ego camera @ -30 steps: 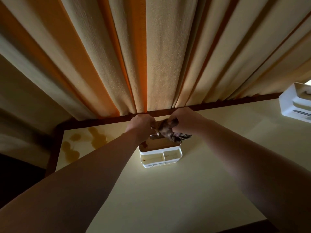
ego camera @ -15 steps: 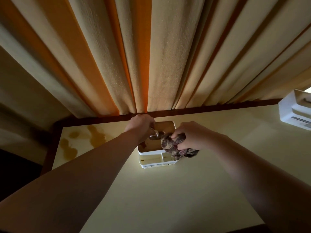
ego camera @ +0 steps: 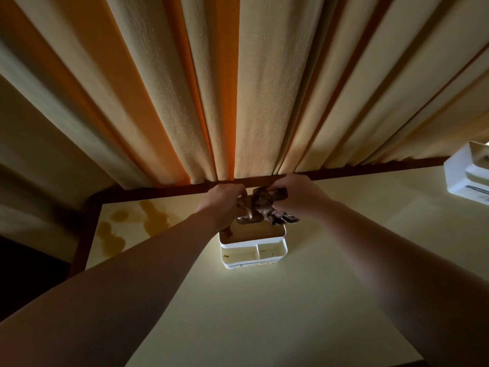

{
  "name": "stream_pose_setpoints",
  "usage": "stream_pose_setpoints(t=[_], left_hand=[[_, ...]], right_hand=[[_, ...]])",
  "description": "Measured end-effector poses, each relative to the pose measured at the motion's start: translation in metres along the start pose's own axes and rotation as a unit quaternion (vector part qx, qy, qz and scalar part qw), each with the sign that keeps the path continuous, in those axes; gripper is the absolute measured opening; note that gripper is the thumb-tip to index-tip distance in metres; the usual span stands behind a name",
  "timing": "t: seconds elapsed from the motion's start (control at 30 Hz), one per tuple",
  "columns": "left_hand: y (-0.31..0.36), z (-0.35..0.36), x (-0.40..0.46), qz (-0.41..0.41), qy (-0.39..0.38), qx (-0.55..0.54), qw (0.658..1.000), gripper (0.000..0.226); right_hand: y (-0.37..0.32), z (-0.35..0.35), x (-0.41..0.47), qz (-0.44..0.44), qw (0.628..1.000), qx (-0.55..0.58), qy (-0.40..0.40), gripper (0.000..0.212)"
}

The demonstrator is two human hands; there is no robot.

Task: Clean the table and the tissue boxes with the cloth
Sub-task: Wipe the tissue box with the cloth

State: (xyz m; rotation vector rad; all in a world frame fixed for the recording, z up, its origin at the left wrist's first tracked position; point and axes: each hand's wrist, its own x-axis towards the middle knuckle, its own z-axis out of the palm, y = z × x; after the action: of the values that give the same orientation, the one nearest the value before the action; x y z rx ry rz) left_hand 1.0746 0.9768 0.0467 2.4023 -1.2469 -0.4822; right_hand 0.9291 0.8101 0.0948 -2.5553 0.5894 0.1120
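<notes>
**Wiping the first tissue box; stains and a second box remain**

We have both arms stretched to the far edge of the table point(ego camera: 264, 300), working over the near tissue box point(ego camera: 253, 250), which sits at about 12 o'clock from us, close to the table's back rim. Our right hand point(ego camera: 296, 197) has its fingers curled round the dark, bunched cloth point(ego camera: 267, 205), which it holds just above the far end of the box's brown lid. Our left hand point(ego camera: 225, 202) is curled at the far left corner of the box; it seems to steady it, with a finger hooked down by the lid, though we cannot tell exactly what it grips.

We judge the job to be at an early stage. The box's white front compartments show brown specks and smears, so it is not yet clean. Brownish spill marks point(ego camera: 137, 221) lie on the tabletop at about 10 o'clock, apparently untouched. A second tissue box point(ego camera: 468, 176) stands well apart at about 2 o'clock, near the curtain point(ego camera: 251, 88), not yet handled at this moment. The rest of the tabletop still needs a pass.
</notes>
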Motion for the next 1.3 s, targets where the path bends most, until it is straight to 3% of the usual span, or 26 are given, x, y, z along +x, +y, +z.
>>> stream_pose_setpoints(t=[0.17,0.27,0.4,0.57,0.67,0.8,1.03,1.17,1.3], left_hand=[[-0.003,-0.011,-0.002,0.066,0.012,0.081,0.995,0.050],[-0.003,-0.020,-0.002,0.092,-0.031,0.118,0.988,0.052],[0.010,-0.024,0.002,0.128,-0.032,0.164,0.978,0.033],[0.034,-0.016,0.015,0.102,-0.023,0.105,0.989,0.020],[0.045,-0.008,0.019,0.037,-0.026,-0.003,0.999,0.031],[0.051,-0.003,0.012,0.031,-0.003,-0.075,0.997,0.031],[0.020,0.018,-0.044,0.105,0.162,-0.077,0.978,0.017],[-0.003,0.043,-0.109,0.129,0.192,-0.085,0.969,0.011],[-0.031,0.071,-0.157,0.117,0.166,-0.064,0.977,0.018]], right_hand=[[0.015,-0.003,-0.024,0.026,0.999,0.019,0.034,0.025],[0.027,0.001,-0.038,0.054,0.996,0.042,0.060,0.031],[0.039,0.012,-0.059,0.093,0.987,0.083,0.105,0.046],[0.042,0.022,-0.079,0.081,0.984,0.116,0.108,0.044],[0.042,0.027,-0.086,0.074,0.984,0.123,0.107,0.045],[0.040,0.029,-0.094,0.073,0.984,0.127,0.103,0.043],[0.022,0.065,-0.122,0.025,0.989,0.142,0.046,0.041],[0.007,0.113,-0.141,0.000,0.993,0.120,0.011,0.045],[-0.017,0.146,-0.141,-0.010,0.994,0.106,-0.014,0.050]])
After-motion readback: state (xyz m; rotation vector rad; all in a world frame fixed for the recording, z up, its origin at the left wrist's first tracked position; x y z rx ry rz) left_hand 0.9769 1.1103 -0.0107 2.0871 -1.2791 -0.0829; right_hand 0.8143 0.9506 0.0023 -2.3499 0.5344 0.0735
